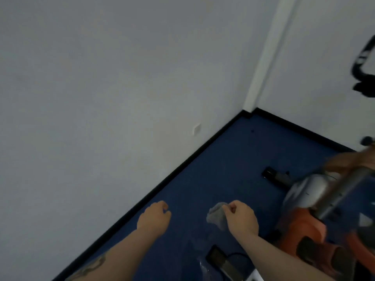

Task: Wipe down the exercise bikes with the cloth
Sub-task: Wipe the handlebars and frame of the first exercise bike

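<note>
Blue carpet (233, 159) fills the lower half of the view, running up to a black skirting strip (174, 173) and pale grey walls (121, 67) that meet in a corner at the far right.

Nearest us, at the bottom edge, a dark flat floor box (216, 255) with a black cable sits on the carpet between the two forearms, and something clear and shiny lies just left of it, too blurred to name.

Both arms reach forward over the floor. The left hand (155, 219) hangs with fingers loosely curled, gripping nothing, and a dark tattoo shows on that forearm at the bottom left. The right hand (241, 218) is clenched around a small crumpled grey cloth (217, 217), which bunches out to the left of the knuckles, held up off the carpet and touching no machine.

Just right of that hand stands the orange and silver exercise bike (308, 211), smeared by motion, its grey metal post (345, 191) slanting up to the right. Its black floor foot (273, 176) rests on the carpet a little farther off.

Farther still, at the upper right edge against the wall, black curved handlebars (363, 63) of a machine poke into view. Low on the left wall sits a small white plate (54, 129).
</note>
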Demonstrator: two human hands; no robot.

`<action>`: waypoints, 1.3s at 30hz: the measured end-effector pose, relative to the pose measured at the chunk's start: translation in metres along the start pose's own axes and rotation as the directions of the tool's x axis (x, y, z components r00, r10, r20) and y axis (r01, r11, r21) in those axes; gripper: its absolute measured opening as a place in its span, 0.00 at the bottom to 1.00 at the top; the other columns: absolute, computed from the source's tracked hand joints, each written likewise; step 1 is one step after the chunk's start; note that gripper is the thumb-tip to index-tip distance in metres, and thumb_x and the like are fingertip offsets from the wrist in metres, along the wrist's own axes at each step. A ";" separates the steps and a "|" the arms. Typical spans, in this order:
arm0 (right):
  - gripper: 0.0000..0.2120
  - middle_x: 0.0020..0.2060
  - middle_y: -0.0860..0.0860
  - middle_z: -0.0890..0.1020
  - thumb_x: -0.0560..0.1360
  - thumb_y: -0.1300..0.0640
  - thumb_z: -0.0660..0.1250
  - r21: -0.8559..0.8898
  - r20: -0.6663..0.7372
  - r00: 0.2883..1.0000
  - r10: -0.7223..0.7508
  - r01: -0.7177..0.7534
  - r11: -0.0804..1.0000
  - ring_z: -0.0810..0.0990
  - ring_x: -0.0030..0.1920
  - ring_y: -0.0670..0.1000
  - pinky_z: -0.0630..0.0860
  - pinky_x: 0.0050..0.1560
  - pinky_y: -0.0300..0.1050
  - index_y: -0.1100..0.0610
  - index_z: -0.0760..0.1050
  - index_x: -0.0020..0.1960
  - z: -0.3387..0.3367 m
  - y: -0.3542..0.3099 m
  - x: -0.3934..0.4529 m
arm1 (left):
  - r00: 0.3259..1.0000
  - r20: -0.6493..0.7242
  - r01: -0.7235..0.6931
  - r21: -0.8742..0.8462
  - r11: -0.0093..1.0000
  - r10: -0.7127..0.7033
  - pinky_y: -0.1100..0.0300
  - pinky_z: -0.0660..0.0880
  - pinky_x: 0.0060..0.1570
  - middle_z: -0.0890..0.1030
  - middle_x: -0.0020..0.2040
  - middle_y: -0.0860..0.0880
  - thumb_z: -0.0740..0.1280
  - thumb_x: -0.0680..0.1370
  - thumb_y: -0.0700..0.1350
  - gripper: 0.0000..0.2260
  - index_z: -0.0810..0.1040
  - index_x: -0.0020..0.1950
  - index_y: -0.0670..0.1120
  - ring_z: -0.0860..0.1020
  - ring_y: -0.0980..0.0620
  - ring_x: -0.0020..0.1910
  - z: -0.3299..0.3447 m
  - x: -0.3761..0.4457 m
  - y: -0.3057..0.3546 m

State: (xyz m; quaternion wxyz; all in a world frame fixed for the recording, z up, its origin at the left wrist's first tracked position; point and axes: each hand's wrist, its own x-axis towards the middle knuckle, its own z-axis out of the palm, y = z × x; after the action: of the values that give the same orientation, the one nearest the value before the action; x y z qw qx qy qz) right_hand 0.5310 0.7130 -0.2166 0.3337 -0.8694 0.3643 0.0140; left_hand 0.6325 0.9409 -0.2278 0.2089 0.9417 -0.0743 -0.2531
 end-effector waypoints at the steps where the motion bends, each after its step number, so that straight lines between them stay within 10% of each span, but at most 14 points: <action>1: 0.12 0.37 0.47 0.79 0.77 0.47 0.63 0.022 -0.036 0.999 0.039 -0.038 0.999 0.77 0.37 0.46 0.73 0.33 0.44 0.51 0.74 0.38 -0.004 -0.003 0.006 | 0.999 0.011 -0.036 0.006 0.999 0.036 0.57 0.75 0.52 0.75 0.63 0.51 0.57 0.80 0.48 0.15 0.72 0.66 0.50 0.77 0.52 0.56 -0.007 0.015 0.007; 20: 0.10 0.35 0.47 0.78 0.79 0.48 0.59 0.402 -0.478 0.755 0.448 -0.265 0.877 0.77 0.36 0.45 0.76 0.37 0.47 0.51 0.70 0.42 -0.153 -0.003 0.209 | 0.762 0.248 -0.628 0.061 0.776 0.598 0.57 0.73 0.60 0.74 0.66 0.52 0.59 0.80 0.48 0.15 0.72 0.67 0.50 0.75 0.54 0.60 -0.038 0.235 0.334; 39: 0.07 0.38 0.46 0.80 0.78 0.47 0.63 0.624 -0.781 0.132 0.611 0.223 0.749 0.79 0.39 0.44 0.72 0.35 0.37 0.48 0.74 0.43 -0.418 0.021 0.387 | 0.241 0.170 -0.836 -0.463 0.293 0.956 0.62 0.69 0.60 0.76 0.61 0.58 0.63 0.79 0.44 0.13 0.76 0.63 0.53 0.73 0.59 0.61 -0.024 0.335 0.727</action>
State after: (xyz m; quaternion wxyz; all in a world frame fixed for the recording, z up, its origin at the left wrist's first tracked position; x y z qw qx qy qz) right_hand 0.7100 0.2139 -0.0069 0.2722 -0.4392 0.5904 -0.6201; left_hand 0.9079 0.2119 -0.0450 0.4238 0.6038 -0.6111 -0.2870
